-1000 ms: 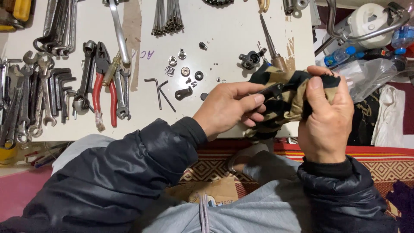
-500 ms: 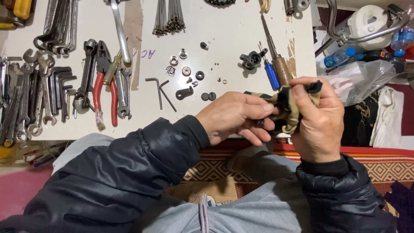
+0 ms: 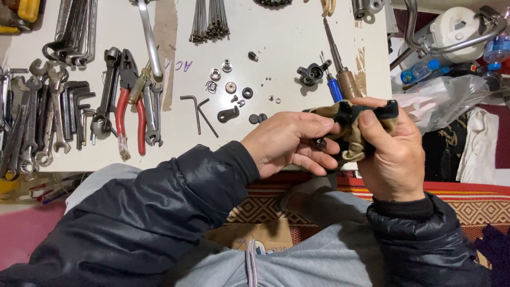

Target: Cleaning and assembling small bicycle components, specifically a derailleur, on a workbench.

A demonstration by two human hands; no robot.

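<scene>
Head view, looking down at a white table (image 3: 297,37). The right hand (image 3: 396,154) is closed around a bunched tan-and-black rag (image 3: 353,127), held over the table's near edge. The left hand (image 3: 289,143) meets it from the left, its fingertips pinched on a small dark metal part (image 3: 320,142) that touches the rag; what kind of part it is cannot be told. Both forearms wear dark padded sleeves.

On the table just beyond the hands lie two hex keys (image 3: 199,112), scattered washers (image 3: 229,85) and a black clamp piece (image 3: 311,74). A screwdriver (image 3: 340,58) with a brown handle lies beside a blue-handled one (image 3: 333,87), both near the right hand. Farther left are red-handled pliers (image 3: 130,101) and a row of spanners (image 3: 37,117). A bundle of spokes (image 3: 210,18) lies at the far edge.
</scene>
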